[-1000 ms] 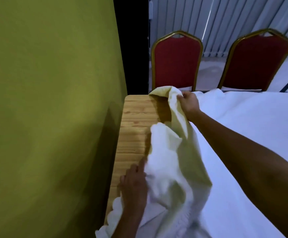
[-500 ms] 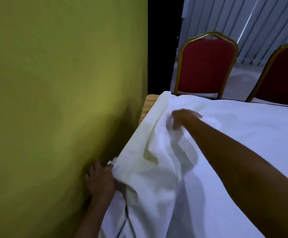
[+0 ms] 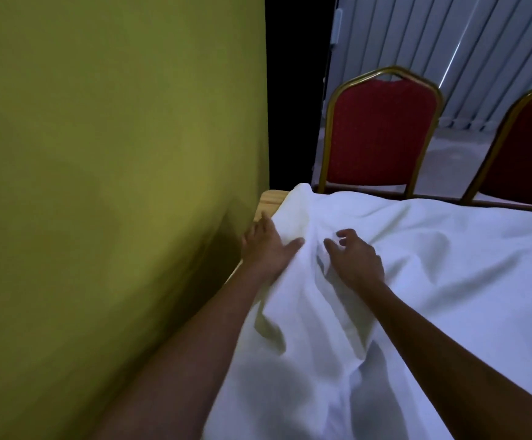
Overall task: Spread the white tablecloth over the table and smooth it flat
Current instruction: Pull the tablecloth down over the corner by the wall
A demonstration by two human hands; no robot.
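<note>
The white tablecloth (image 3: 432, 281) covers nearly all of the wooden table (image 3: 271, 198), of which only a small far-left corner shows. The cloth is bunched into folds along its left side, between my arms. My left hand (image 3: 266, 246) lies flat on the cloth's left edge beside the wall, fingers spread and holding nothing. My right hand (image 3: 353, 258) rests on the wrinkled cloth just to the right, fingers apart and slightly curled, gripping nothing.
A yellow-green wall (image 3: 115, 185) runs tight along the table's left side. Two red chairs with gold frames (image 3: 382, 134) (image 3: 531, 154) stand behind the far edge. Vertical blinds (image 3: 448, 42) hang beyond them.
The lifted, folded-back cloth has been pulled left over the bare wood. Both hands let go of it; the left hand moved forward along the edge and the right hand came back beside it.
</note>
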